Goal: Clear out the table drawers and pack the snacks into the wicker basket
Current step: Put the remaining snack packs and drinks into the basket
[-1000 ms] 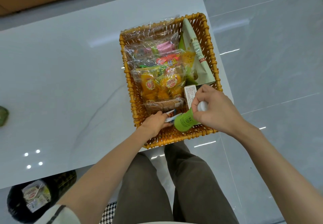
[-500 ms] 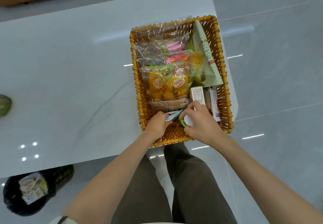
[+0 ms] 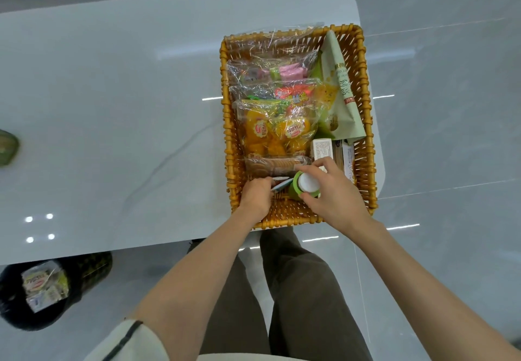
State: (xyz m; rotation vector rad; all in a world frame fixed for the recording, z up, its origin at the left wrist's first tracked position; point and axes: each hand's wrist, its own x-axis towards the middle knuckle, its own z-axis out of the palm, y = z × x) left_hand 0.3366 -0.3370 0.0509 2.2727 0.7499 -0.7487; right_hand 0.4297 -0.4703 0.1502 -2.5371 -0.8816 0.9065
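Currently: Hazards While Seating the Bottle in the Basket

**Position.** The wicker basket (image 3: pixel 229 146) stands at the near right corner of the table (image 3: pixel 112 92). Its near rim lies at the table edge or slightly past it; which of the two cannot be told.

**Hands.** Both hands work close together inside the near end of the basket. The right hand (image 3: pixel 335 194) grips the green bottle (image 3: pixel 294 188) around its capped end, cap facing up. The left hand (image 3: pixel 255 197) holds a flat packet (image 3: pixel 282 185) just beside the bottle.

**Hazards.**
1. Tipping. Both hands bear down at the end of the basket nearest the table edge. A firm push there probably tilts or slides the basket off the corner.
2. Toppling. The near end holds little to brace the bottle. If it is released upright on the woven floor, it likely falls over.
3. Crushing. The biscuit pack (image 3: pixel 270 164) lies directly beyond the bottle. Forcing the bottle against it may break the biscuits.
4. Snagging. The crinkled film of the orange snack bag (image 3: pixel 270 132) rises near the fingers. A withdrawing hand could drag it out.
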